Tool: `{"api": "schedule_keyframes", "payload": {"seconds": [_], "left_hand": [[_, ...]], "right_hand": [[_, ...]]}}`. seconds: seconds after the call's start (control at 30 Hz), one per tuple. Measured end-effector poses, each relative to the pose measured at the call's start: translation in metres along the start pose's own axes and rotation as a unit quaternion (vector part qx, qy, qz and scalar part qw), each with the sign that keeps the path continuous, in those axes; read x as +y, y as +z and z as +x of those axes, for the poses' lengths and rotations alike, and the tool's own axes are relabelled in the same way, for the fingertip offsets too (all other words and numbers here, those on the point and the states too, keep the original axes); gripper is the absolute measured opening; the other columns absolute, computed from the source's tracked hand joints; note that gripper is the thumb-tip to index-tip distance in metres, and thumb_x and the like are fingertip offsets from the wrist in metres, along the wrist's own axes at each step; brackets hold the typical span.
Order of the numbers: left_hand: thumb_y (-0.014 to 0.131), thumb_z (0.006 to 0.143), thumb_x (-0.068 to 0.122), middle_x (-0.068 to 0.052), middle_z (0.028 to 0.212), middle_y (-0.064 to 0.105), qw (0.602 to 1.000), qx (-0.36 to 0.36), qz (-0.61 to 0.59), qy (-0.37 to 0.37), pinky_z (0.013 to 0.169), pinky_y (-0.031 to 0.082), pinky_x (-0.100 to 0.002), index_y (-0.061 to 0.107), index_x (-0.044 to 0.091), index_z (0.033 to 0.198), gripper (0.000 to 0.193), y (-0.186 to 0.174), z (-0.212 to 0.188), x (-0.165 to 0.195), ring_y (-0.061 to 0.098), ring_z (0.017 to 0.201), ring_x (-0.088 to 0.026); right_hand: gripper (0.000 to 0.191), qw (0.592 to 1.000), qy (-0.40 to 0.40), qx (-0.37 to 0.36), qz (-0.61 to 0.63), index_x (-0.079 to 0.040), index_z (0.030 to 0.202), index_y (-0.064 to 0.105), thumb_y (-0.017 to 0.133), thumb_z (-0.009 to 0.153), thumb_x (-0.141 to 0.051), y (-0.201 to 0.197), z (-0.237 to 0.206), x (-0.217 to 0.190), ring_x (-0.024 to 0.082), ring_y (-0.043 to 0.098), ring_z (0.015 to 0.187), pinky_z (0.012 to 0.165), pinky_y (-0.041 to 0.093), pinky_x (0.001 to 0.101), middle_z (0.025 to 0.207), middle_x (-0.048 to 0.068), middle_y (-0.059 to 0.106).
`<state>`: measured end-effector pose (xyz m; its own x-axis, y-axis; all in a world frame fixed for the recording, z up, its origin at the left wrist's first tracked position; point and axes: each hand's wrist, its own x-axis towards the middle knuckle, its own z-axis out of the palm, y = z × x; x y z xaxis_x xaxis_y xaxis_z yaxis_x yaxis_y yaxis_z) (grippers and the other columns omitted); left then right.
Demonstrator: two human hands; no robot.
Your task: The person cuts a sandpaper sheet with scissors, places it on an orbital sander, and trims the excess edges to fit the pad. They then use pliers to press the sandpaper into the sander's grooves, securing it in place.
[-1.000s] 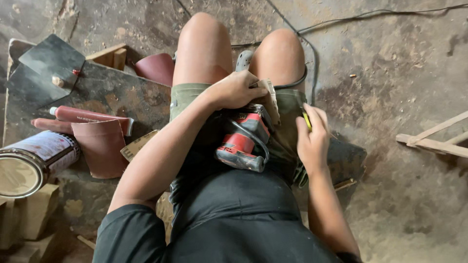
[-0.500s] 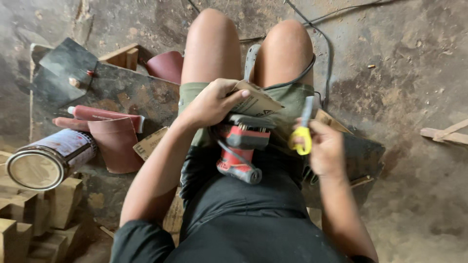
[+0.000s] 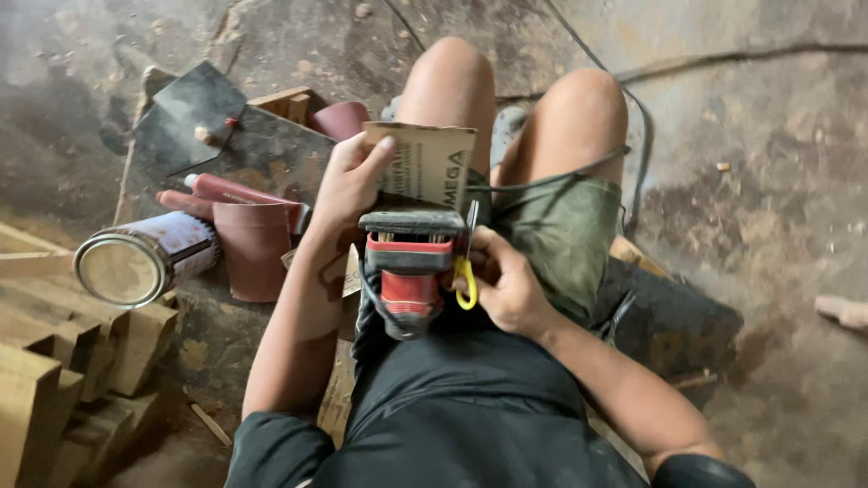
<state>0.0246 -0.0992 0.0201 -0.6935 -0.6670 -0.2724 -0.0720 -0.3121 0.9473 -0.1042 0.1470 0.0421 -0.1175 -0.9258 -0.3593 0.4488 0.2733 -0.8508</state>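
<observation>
Nearest to us, resting in the lap on the black shirt, we see a red and black power sander (image 3: 409,271), its flat base turned up toward the knees. Our right hand (image 3: 506,285) is curled closed around yellow-handled scissors (image 3: 467,262), fingers through the loops, with the blades pointing up past the sander's edge. Our left hand (image 3: 348,185) sits just beyond, pinched shut on a sheet of tan sandpaper (image 3: 425,164), thumb on its printed back and fingers behind it; the sheet stands upright, its lower edge meeting the sander's base. A dark cord (image 3: 551,179) runs across the right thigh. Further left on the floor lie a rust-coloured roll of sandpaper (image 3: 255,248), a metal can (image 3: 145,258) on its side, and stacked wooden blocks (image 3: 54,361).
</observation>
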Motion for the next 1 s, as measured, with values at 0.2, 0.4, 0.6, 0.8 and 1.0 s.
{"api": "schedule_keyframes", "payload": {"seconds": [0.2, 0.4, 0.6, 0.8, 1.0], "left_hand": [[0.066, 0.100, 0.021, 0.000, 0.092, 0.074, 0.992, -0.092, -0.043, -0.079, 0.071, 0.056, -0.026, 0.072, -0.004, 0.111, 0.027, 0.000, -0.001, 0.013, 0.065, 0.080, -0.005], [0.067, 0.104, 0.023, -0.002, 0.086, 0.074, 0.990, -0.093, 0.008, -0.104, 0.066, 0.054, -0.028, 0.077, -0.006, 0.106, 0.031, 0.012, 0.006, 0.018, 0.062, 0.074, -0.006], [0.064, 0.101, 0.024, -0.004, 0.091, 0.078, 0.995, -0.068, -0.029, -0.069, 0.069, 0.059, -0.027, 0.073, -0.002, 0.113, 0.030, 0.022, 0.015, 0.011, 0.069, 0.079, -0.007], [0.065, 0.103, 0.029, -0.009, 0.087, 0.077, 0.989, -0.065, 0.075, -0.105, 0.064, 0.057, -0.031, 0.071, -0.004, 0.107, 0.035, 0.014, 0.024, 0.011, 0.070, 0.074, -0.012], [0.062, 0.101, 0.031, -0.008, 0.090, 0.079, 0.991, -0.050, 0.017, -0.124, 0.067, 0.060, -0.029, 0.071, -0.002, 0.111, 0.036, 0.009, 0.011, 0.011, 0.074, 0.076, -0.011]], "right_hand": [[0.047, 0.996, 0.021, -0.014, -0.087, -0.004, 0.137, 0.054, 0.064, 0.093, 0.012, -0.006, -0.011, -0.010, 0.015, 0.072, 0.105, 0.093, 0.058, 0.0308, 0.119, 0.007, 0.070], [0.038, 0.965, -0.010, 0.061, -0.254, -0.002, 0.126, 0.067, 0.061, 0.091, 0.011, -0.043, -0.019, -0.044, 0.014, 0.072, 0.095, 0.087, 0.059, 0.0283, 0.106, 0.006, 0.074], [0.037, 0.879, -0.067, 0.052, -0.470, 0.001, 0.121, 0.068, 0.077, 0.085, 0.001, -0.082, 0.009, -0.099, 0.016, 0.071, 0.098, 0.091, 0.057, 0.0295, 0.108, 0.009, 0.074], [0.046, 0.815, -0.128, -0.063, -0.561, 0.004, 0.125, 0.065, 0.081, 0.083, -0.008, -0.092, 0.053, -0.135, 0.026, 0.068, 0.109, 0.098, 0.053, 0.0360, 0.121, 0.017, 0.069], [0.054, 0.805, -0.093, -0.097, -0.578, 0.002, 0.123, 0.066, 0.087, 0.077, -0.015, -0.086, 0.076, -0.148, 0.027, 0.068, 0.105, 0.095, 0.055, 0.0362, 0.117, 0.015, 0.069]]}}
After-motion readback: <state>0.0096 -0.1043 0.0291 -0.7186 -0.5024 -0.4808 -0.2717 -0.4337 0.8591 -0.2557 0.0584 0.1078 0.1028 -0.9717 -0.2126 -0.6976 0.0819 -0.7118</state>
